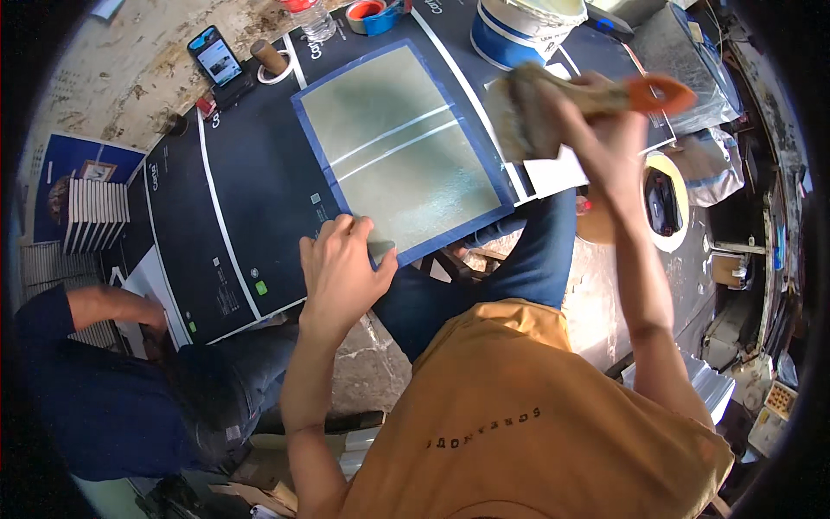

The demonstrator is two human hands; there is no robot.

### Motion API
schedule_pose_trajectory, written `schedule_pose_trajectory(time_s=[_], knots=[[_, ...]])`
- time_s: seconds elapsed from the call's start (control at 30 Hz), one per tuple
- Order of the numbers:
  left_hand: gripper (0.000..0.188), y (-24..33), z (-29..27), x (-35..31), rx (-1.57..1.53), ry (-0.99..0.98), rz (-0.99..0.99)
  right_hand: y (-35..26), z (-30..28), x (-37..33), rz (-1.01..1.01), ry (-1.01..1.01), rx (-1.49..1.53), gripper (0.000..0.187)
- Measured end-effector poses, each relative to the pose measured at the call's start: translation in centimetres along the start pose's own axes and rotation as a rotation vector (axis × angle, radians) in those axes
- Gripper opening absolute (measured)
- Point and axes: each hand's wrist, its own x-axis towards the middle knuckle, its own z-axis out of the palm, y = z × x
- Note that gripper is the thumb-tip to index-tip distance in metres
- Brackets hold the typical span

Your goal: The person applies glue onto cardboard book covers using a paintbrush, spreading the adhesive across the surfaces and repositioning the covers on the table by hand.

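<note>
At the left edge of your table [252, 186], a stack of booklets [97, 216] stands by the far corner, and a co-worker's arm [117, 307] reaches in by the near corner. Along the far edge a phone [216, 59] leans upright, with a brown cylinder [269, 56] just beside it. A broad stretch of black surface runs from there to your left hand [339, 264], half open at the near edge, its fingers and thumb on the near-left corner of the blue-bordered panel [367, 108]. That panel lies at the table's near edge, two white strips across it. Right of it, at the far edge, stands a blue-and-white bucket [519, 33]. Your right hand [618, 143], blurred, is closed around a wide orange-handled brush [520, 130], raised past the panel's right side above a white sheet [558, 177] at the near edge
</note>
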Motion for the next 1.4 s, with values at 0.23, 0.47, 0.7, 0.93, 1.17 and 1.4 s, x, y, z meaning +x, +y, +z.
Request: schedule_pose_trajectory(time_s=[0.23, 0.47, 0.7, 0.93, 1.17, 1.4], knots=[[0.038, 0.8, 0.0, 0.7, 0.081, -0.059, -0.025, -3.4, 17.1, 3.1, -0.058, -0.261, 0.075, 0.038], [0.036, 0.3, -0.3, 0.6, 0.068, -0.078, -0.023, 5.7, 11.0, 9.3, -0.157, -0.154, -0.234, 0.040], [0.036, 0.1, -0.7, 1.0, 0.108, -0.151, -0.027, 1.5, 10.0, 9.8, -0.237, -0.298, 0.083, 0.021], [0.035, 0.8, -0.8, 1.2, 0.089, -0.111, -0.028, 5.3, 16.0, 21.5, -0.397, -0.556, 0.061, 0.020], [0.036, 0.4, -0.4, 0.8, 0.100, -0.114, -0.042, -1.3, 19.0, 19.2, -0.594, -1.055, 0.222, 0.058], [0.035, 0.5, -0.4, 1.0, 0.095, -0.104, -0.041, -3.4, 23.4, 22.7, -0.551, -0.907, -0.099, 0.053]])
